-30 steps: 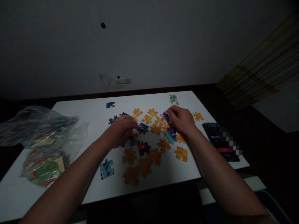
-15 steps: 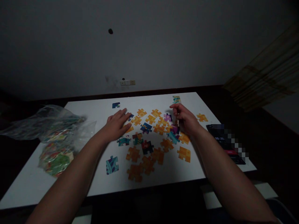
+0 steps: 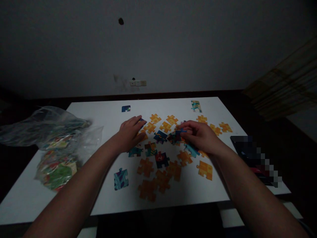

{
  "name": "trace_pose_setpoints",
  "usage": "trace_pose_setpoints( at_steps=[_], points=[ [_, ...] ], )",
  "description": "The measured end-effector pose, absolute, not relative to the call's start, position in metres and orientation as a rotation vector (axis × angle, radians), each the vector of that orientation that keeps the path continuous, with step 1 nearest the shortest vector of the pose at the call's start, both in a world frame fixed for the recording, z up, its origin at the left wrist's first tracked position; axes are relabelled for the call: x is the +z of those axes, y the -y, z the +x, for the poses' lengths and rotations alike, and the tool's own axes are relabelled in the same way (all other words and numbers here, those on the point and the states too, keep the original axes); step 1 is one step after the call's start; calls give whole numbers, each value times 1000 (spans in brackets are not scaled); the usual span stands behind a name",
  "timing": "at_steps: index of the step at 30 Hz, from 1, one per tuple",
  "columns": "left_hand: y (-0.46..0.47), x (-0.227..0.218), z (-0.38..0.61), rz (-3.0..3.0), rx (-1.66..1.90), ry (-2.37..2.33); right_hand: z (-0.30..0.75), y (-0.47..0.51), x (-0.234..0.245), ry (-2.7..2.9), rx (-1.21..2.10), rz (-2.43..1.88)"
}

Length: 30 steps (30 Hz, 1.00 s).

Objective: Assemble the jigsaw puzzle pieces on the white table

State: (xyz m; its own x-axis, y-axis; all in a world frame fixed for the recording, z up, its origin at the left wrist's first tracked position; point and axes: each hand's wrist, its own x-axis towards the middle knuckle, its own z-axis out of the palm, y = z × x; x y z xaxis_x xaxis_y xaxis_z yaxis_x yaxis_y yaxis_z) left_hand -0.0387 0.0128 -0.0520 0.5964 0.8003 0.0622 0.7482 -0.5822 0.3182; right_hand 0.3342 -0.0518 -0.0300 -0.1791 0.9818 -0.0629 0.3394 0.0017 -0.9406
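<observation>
Jigsaw pieces lie loosely spread on the white table (image 3: 104,198). My right hand (image 3: 201,135) pinches a dark blue puzzle piece (image 3: 182,131) between thumb and fingers, just over a dark piece (image 3: 173,138) in the middle. My left hand (image 3: 131,132) rests at the left side of the spread, fingers stretched out and thumb apart. Its fingertips touch or partly cover another blue piece (image 3: 142,121), with an orange piece (image 3: 145,136) by the thumb. Between the hands lies a blue piece with a yellow pattern (image 3: 160,137). Nearer me are a red-and-dark piece (image 3: 162,159) and several orange pieces (image 3: 162,181).
Clear plastic bags (image 3: 58,165) with colourful contents lie on the left. A phone (image 3: 247,155) lies near the right edge. Separate pieces sit at the corners: dark blue (image 3: 126,108), teal and yellow (image 3: 196,106), light blue (image 3: 121,179), orange (image 3: 205,170).
My right hand has moved left and a little toward me, bringing a dark blue piece over the middle. More orange pieces show at the right. My left hand stays put; the view has shifted slightly.
</observation>
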Motion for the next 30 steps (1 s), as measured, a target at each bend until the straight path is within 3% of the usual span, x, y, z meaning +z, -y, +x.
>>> trace_pose_setpoints(
  at_steps=[6, 14, 30],
  points=[
    [-16, -50, -38, 2564, 388, -1240, 328, 56, -29, 1549, 1232, -1308],
    [-1, -25, -20, 2533, 779, -890, 322, 59, -28, 1486, 1245, -1276],
    [30, -20, 11, 1936, 497, -858, 291, 71, -26, 1549, 1486, -1045]
  ],
)
